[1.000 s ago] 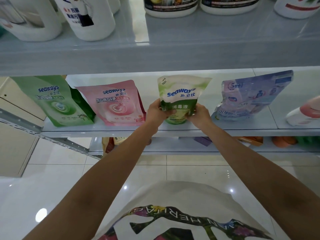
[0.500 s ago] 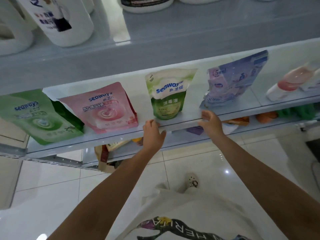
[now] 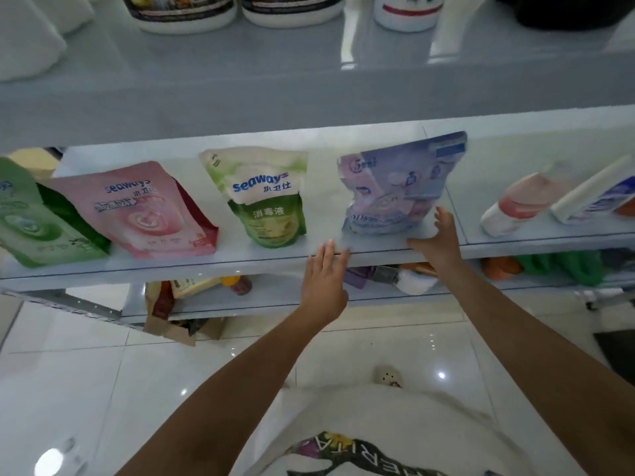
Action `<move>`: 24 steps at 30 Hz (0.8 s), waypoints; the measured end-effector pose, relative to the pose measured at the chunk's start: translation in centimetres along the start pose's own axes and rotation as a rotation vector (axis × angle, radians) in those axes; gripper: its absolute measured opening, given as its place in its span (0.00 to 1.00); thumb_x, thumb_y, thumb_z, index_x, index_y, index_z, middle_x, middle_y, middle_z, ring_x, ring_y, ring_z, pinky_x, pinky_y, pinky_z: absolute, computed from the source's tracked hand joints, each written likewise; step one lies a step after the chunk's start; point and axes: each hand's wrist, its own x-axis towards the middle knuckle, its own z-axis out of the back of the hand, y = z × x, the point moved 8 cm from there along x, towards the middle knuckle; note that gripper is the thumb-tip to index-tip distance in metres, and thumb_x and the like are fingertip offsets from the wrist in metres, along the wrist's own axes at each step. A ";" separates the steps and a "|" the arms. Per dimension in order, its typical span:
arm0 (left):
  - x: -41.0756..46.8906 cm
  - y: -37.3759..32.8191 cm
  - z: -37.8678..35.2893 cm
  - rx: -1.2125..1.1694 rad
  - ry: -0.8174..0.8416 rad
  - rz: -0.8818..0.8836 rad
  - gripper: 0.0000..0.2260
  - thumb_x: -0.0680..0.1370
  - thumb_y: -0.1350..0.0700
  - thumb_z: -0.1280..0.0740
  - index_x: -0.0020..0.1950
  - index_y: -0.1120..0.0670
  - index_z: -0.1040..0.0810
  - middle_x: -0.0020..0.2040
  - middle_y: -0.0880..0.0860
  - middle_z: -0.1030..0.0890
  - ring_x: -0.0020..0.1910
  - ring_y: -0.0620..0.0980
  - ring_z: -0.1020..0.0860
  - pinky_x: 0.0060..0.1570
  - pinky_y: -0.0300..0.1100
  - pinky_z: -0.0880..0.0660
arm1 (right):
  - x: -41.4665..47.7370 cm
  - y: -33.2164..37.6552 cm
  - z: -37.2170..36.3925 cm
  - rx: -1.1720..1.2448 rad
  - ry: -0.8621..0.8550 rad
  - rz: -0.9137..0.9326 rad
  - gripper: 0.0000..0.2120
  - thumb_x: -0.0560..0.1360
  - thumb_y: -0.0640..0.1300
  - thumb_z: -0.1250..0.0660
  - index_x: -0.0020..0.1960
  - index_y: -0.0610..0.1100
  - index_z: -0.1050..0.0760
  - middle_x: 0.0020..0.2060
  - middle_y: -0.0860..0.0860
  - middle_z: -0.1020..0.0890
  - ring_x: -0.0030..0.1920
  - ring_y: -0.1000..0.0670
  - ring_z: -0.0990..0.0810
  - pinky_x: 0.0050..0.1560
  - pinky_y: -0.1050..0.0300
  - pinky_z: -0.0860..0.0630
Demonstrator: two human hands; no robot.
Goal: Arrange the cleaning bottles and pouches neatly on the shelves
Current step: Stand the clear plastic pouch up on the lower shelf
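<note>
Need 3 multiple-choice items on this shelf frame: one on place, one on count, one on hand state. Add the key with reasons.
1. What stands between the pink pouch and the purple pouch on the middle shelf?
A) a white bottle
B) the green-and-white pouch
C) a brown bag

2. How many pouches show on that shelf?
A) two
B) six
C) four

3. How is the left hand?
A) open, fingers straight, at the shelf's front edge
B) gripping the pink pouch
C) curled round a bottle

Key:
1 B: it stands in the gap between those two.
2 C: the green pouch at the far left, then pink, green-and-white and purple.
3 A: its fingers lie straight at the edge and hold nothing.
</note>
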 end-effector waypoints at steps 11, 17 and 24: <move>0.8 -5.5 -0.9 -0.268 0.037 0.251 0.40 0.78 0.52 0.33 0.79 0.54 0.58 0.79 0.57 0.62 0.78 0.56 0.60 0.76 0.50 0.52 | 3.2 3.2 0.9 0.181 0.363 0.063 0.28 0.64 0.32 0.23 0.61 0.34 0.28 0.55 0.43 0.21 0.48 0.51 0.22 0.40 0.68 0.23; 0.8 -5.0 0.9 -0.569 -0.081 0.368 0.43 0.75 0.57 0.28 0.79 0.59 0.56 0.79 0.59 0.55 0.78 0.58 0.52 0.75 0.48 0.48 | 2.6 3.2 0.1 0.173 0.436 0.044 0.22 0.65 0.33 0.24 0.58 0.36 0.23 0.52 0.43 0.19 0.49 0.47 0.21 0.47 0.57 0.24; 1.0 -4.6 5.6 -0.764 -0.339 0.233 0.34 0.64 0.60 0.20 0.64 0.65 0.31 0.58 0.61 0.27 0.59 0.58 0.28 0.62 0.51 0.29 | -0.7 2.0 2.0 0.218 0.492 -0.003 0.19 0.67 0.31 0.26 0.57 0.32 0.24 0.50 0.44 0.20 0.44 0.48 0.21 0.35 0.72 0.24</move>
